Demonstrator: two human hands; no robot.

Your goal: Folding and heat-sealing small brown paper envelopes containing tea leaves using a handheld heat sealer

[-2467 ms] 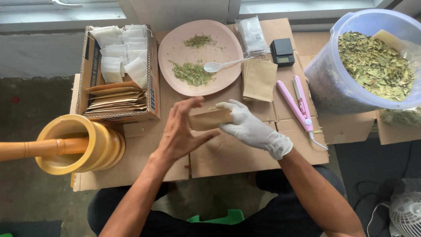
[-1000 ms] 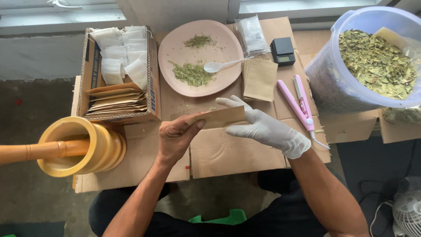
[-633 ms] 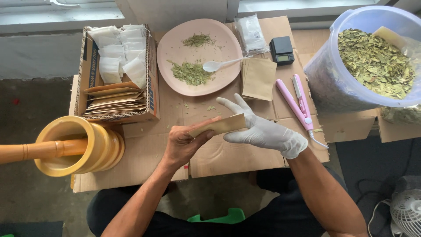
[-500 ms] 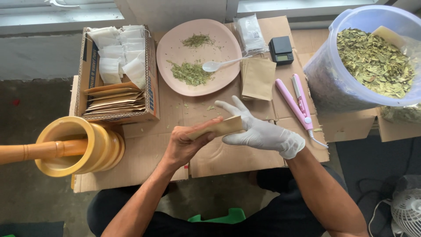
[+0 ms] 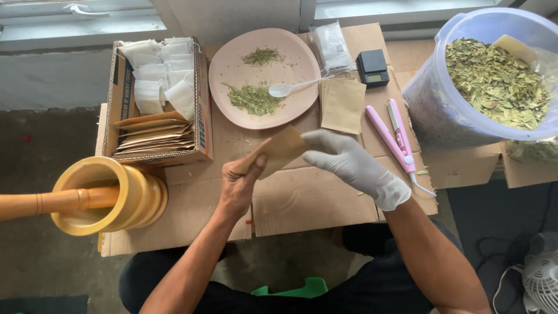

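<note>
— What is the desk (image 5: 302, 203) made of?
— It is covered with flattened brown cardboard sheets.

— What is set on it at the left?
— A yellow mortar (image 5: 110, 195) with a wooden pestle (image 5: 52, 202) is placed near the left edge, and an open cardboard box (image 5: 157, 102) of white and brown sachets is found behind it.

— And further right?
— A pink plate (image 5: 264, 78) with crushed leaves and a white spoon (image 5: 290, 88) is seen, then a stack of brown pouches (image 5: 343, 104), a clear packet (image 5: 331, 46), a small black scale (image 5: 372, 68), a pink sealer (image 5: 395, 136) and a tub of dried leaves (image 5: 488, 81).
</note>
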